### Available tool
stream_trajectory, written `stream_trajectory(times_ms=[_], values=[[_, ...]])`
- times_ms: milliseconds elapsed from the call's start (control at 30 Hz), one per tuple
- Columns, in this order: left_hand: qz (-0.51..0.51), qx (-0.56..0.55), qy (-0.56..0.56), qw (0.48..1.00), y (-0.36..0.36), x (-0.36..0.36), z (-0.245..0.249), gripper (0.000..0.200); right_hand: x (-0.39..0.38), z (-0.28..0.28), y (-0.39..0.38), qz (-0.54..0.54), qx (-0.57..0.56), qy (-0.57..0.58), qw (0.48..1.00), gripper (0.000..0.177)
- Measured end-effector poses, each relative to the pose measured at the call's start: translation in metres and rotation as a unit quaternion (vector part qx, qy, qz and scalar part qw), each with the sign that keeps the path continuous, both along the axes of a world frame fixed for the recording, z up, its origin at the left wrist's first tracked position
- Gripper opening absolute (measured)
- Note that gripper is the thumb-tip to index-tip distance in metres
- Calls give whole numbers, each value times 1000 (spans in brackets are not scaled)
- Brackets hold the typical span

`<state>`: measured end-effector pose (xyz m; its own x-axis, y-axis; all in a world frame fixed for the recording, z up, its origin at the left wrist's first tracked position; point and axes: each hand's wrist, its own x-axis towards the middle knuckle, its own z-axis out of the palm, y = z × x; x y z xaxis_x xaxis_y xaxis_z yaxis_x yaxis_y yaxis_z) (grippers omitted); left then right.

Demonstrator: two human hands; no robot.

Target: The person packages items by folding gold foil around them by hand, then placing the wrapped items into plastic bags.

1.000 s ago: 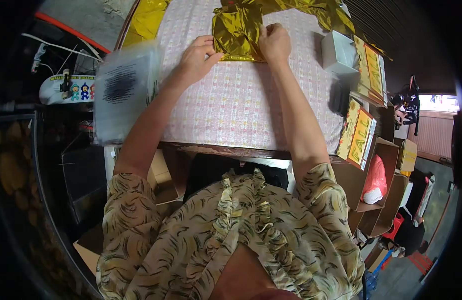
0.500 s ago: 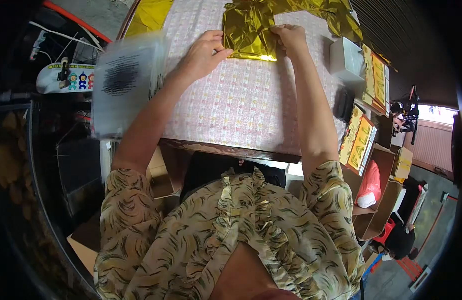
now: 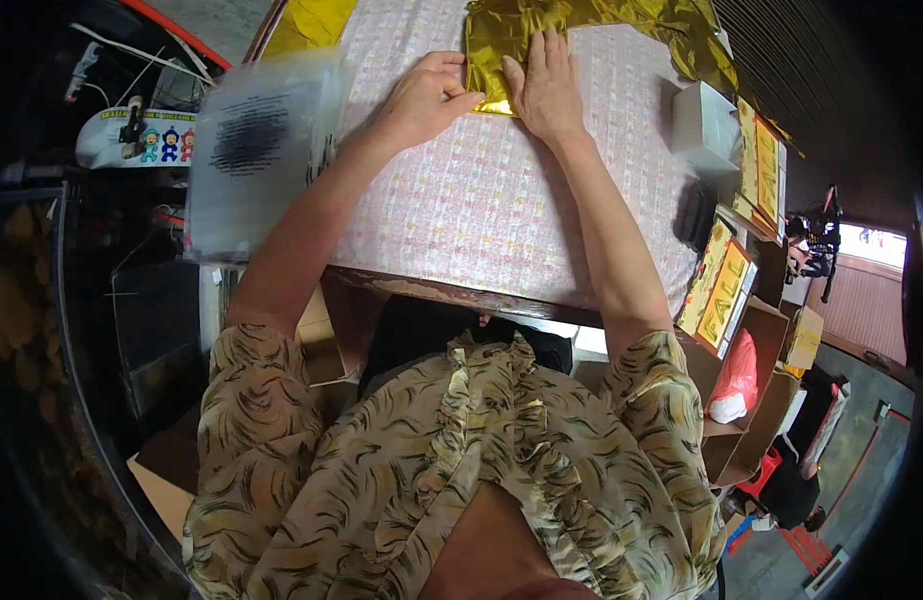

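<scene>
A shiny gold foil sheet [image 3: 493, 60] lies folded on the far part of the table, its lower edge catching the light. At its left edge, my left hand [image 3: 426, 100] has bent fingers and a thumb closed on the near left corner. My right hand [image 3: 549, 95] lies flat on the foil's right side, fingers stretched and thumb out to the left. More gold foil [image 3: 641, 18] spreads along the table's far edge. Another gold foil piece [image 3: 306, 25] is at the far left.
A checked pink cloth [image 3: 461, 200] covers the table. Clear plastic bags [image 3: 251, 170] with black print stand at the left edge. A white box [image 3: 705, 125], a dark object [image 3: 696, 213] and boxes marked FALL [image 3: 721, 285] line the right side. Open cardboard boxes [image 3: 751, 440] stand below.
My right hand has let go of the foil's right edge, moved left and flattened onto it. My left hand stays at the left edge.
</scene>
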<state>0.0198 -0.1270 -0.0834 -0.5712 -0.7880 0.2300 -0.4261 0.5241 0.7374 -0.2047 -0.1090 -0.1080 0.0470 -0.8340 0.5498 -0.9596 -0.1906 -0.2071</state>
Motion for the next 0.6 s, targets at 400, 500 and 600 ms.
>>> stream_trajectory(times_ms=[400,500,600], values=[[47,-35,-19,998,3,-5,-9,34,3,-8,-2,-53,94,15,994,79],[43,-72,-12,996,4,-2,-5,37,4,-7,0,-50,92,14,994,79],[70,-60,-27,995,-10,-4,-2,38,5,-5,1,-55,98,17,994,81]])
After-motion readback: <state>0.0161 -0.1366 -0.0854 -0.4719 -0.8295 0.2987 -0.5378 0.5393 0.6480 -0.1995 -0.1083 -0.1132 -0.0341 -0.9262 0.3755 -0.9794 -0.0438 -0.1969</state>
